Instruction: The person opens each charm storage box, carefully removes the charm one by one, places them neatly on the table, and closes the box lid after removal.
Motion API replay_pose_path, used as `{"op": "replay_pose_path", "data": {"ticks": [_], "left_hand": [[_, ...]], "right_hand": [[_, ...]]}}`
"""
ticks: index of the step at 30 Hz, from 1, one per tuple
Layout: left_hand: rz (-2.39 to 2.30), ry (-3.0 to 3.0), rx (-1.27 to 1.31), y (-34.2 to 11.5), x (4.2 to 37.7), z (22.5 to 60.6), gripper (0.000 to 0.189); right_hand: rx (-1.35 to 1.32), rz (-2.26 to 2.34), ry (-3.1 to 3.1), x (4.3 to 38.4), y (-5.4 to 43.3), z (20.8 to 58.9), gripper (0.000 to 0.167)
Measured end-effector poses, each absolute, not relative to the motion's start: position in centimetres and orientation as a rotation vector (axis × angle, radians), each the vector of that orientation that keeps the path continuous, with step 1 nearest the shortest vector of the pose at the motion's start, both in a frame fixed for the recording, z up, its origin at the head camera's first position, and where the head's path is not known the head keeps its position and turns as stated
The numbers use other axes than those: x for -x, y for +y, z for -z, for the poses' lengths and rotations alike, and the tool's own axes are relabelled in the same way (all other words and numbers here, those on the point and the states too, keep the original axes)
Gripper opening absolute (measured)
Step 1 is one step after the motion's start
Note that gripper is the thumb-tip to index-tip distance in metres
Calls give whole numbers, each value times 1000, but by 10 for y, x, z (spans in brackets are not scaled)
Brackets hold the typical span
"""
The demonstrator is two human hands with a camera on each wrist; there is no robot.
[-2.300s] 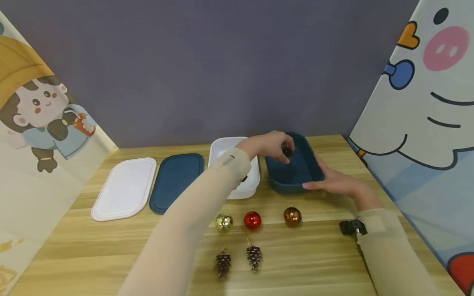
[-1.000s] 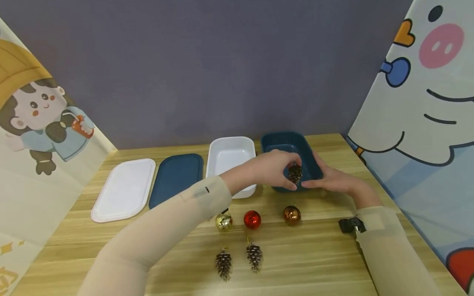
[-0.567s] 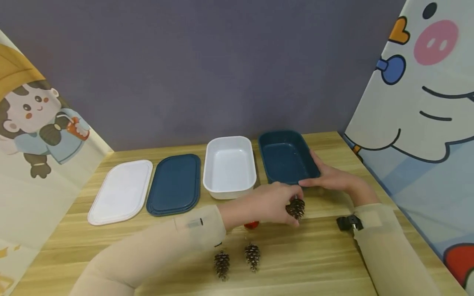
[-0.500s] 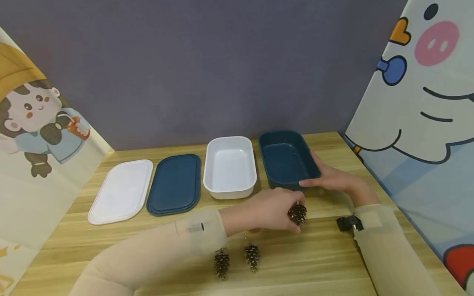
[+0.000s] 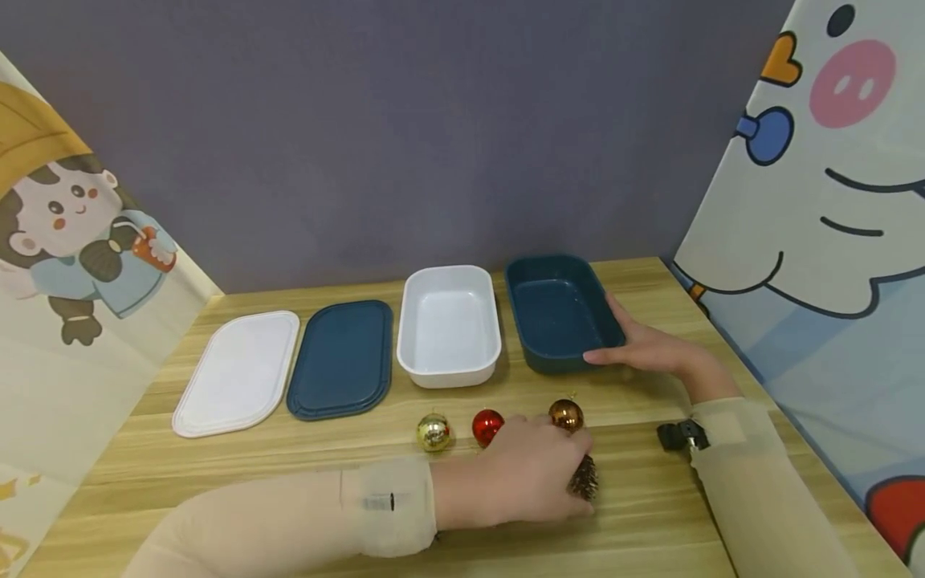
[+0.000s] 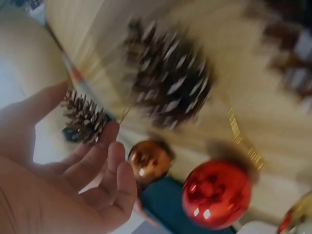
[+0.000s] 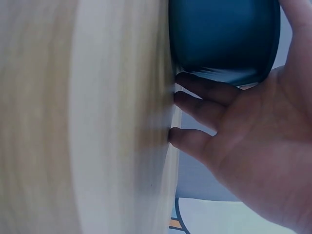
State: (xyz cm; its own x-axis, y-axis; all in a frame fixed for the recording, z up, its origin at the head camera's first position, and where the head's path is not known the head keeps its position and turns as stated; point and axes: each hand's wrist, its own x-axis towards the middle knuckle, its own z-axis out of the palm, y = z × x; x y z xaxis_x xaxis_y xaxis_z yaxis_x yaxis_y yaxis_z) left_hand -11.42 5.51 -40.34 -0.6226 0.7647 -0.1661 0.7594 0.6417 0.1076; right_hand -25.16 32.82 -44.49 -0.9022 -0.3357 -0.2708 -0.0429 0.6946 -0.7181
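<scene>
My left hand holds a brown pine cone between thumb and fingers, low over the near part of the table. In the left wrist view, two more pine cones lie beside it; my left hand and arm hide them in the head view. Just beyond the hand sit a gold bauble, a red bauble and a copper bauble. My right hand rests against the near right corner of the dark blue box, thumb at its front, fairly straight fingers along its side.
Left of the blue box stands a white box. A dark blue lid and a white lid lie flat further left. A grey wall closes off the back, with printed panels at both sides.
My left hand has carried the pine cone out of the blue box, past the copper bauble, towards the front of the table. My right hand has stayed at the box.
</scene>
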Motion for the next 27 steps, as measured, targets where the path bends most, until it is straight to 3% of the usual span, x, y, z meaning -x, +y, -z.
{"op": "replay_pose_path", "data": {"ticks": [5, 16, 27], "left_hand": [[-30, 2703, -1208, 48, 106, 414, 74], [-107, 2682, -1198, 42, 101, 426, 57], [-80, 2714, -1192, 44, 100, 430, 59]], "right_hand": [[292, 1049, 2520, 254, 329, 445, 130], [297, 1060, 2509, 254, 330, 445, 130], [303, 1058, 2507, 253, 330, 445, 130]]}}
